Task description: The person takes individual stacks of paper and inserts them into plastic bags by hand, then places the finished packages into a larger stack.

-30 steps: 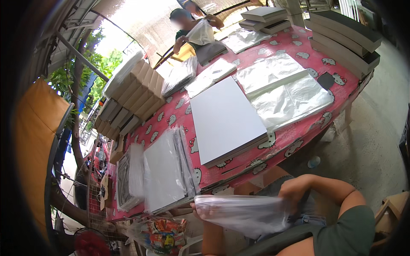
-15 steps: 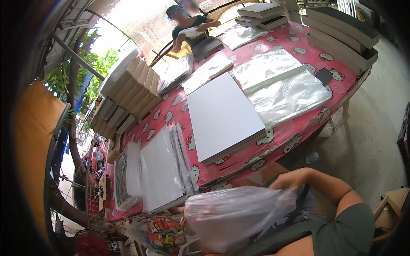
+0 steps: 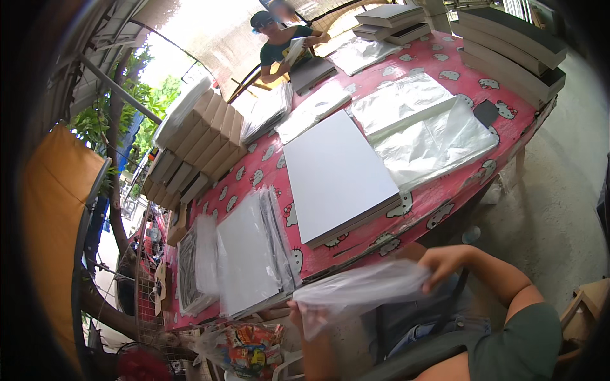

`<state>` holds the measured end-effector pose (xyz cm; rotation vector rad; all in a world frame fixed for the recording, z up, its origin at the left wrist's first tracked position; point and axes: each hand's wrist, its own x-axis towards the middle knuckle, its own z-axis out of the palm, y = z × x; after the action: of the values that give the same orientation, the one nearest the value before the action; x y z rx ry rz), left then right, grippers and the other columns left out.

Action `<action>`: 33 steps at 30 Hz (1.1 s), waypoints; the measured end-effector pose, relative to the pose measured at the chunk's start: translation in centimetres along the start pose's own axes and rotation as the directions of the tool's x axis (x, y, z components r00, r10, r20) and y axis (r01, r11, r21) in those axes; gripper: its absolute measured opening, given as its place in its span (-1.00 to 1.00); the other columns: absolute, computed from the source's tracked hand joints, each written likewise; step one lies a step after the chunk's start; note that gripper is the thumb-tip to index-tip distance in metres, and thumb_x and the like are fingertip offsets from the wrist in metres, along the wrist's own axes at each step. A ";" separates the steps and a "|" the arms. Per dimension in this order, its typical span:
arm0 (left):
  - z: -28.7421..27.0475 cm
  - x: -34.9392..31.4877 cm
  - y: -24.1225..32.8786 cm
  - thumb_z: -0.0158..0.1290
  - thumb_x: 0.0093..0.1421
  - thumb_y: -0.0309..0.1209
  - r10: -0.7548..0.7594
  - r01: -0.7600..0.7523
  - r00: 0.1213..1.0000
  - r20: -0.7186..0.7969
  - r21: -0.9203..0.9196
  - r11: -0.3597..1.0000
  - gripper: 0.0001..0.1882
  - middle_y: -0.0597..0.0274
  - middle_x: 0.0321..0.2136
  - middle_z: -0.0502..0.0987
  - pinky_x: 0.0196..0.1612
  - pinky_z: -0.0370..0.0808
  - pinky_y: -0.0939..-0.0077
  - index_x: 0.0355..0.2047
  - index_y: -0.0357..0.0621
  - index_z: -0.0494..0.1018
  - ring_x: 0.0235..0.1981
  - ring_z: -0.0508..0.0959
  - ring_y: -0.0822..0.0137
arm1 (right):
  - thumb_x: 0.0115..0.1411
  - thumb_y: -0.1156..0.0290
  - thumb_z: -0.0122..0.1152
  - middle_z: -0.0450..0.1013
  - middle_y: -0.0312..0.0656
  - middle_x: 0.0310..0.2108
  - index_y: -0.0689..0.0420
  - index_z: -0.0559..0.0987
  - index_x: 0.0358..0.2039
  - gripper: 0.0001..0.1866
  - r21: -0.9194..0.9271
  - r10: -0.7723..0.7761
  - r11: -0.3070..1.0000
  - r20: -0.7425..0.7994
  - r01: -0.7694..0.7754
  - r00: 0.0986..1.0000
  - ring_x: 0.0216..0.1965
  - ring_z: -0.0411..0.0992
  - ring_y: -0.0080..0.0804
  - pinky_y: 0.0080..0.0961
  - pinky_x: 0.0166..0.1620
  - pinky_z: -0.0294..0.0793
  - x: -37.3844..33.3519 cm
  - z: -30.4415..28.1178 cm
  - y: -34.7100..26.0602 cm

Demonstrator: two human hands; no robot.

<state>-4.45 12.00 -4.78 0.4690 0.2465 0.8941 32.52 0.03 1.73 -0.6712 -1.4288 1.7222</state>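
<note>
A clear plastic bag (image 3: 365,286) is stretched above my lap, just off the near table edge. Its right end is pinched in my right hand (image 3: 441,263). My left hand (image 3: 306,312) grips the left end, its fingers partly covered by the film and blurred. In front of the bag, a stack of flat white-topped boards (image 3: 340,181) lies on the table. To its left is a pile of plastic-wrapped flat sheets (image 3: 248,254). Flattened white plastic bags (image 3: 438,143) lie on its right.
A pink patterned cloth covers the table (image 3: 438,219). Brown boxes (image 3: 206,133) are stacked at left, dark-topped boxes (image 3: 508,47) at far right. Across the table a person (image 3: 283,47) handles white plastic. A bag of colourful packets (image 3: 251,349) hangs below the left corner.
The bag has been drawn from a puffed shape into a narrower, flatter stretch. My left hand now shows at its left end. The person across has lowered an arm.
</note>
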 end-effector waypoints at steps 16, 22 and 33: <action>9.0 8.1 -2.2 -0.04 0.14 -0.45 0.506 -0.213 0.831 -0.231 0.708 0.673 -0.95 0.33 -0.54 0.39 -0.58 0.27 0.67 -0.42 -0.15 0.37 -0.59 0.34 0.54 | -0.18 0.69 0.04 0.41 -0.29 -0.50 0.25 0.47 -0.38 -0.74 -0.416 -0.321 0.908 -0.768 -0.050 0.554 -0.43 0.36 -0.62 -0.67 -0.34 0.37 2.3 -6.1 0.7; 8.1 16.0 -1.9 0.06 0.04 -0.35 0.865 0.212 0.489 0.109 0.948 -0.239 -0.78 0.07 -0.67 0.46 -0.49 0.35 0.37 -0.59 -0.28 0.41 -0.62 0.44 0.20 | -0.14 0.42 0.11 0.43 0.12 -0.44 0.28 0.50 -0.33 -0.69 -0.436 -0.390 0.756 -0.899 -0.488 0.198 -0.39 0.42 -0.05 -0.29 -0.28 0.38 10.8 -8.9 -1.1; 6.6 -1.7 -7.2 0.04 0.03 -0.54 0.776 -0.107 0.628 -0.066 0.980 0.170 -0.84 0.17 -0.47 0.49 -0.34 0.44 0.42 -0.34 -0.30 0.42 -0.45 0.49 0.32 | -0.10 0.56 0.15 0.48 -0.05 -0.43 0.39 0.50 -0.31 -0.72 0.219 0.091 0.956 -0.855 0.196 0.510 -0.40 0.45 -0.39 -0.58 -0.26 0.41 -2.9 1.0 2.6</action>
<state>2.09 4.87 -2.48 1.4653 1.3448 1.5085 32.69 -3.06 -0.76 -1.0971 -0.4457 1.1715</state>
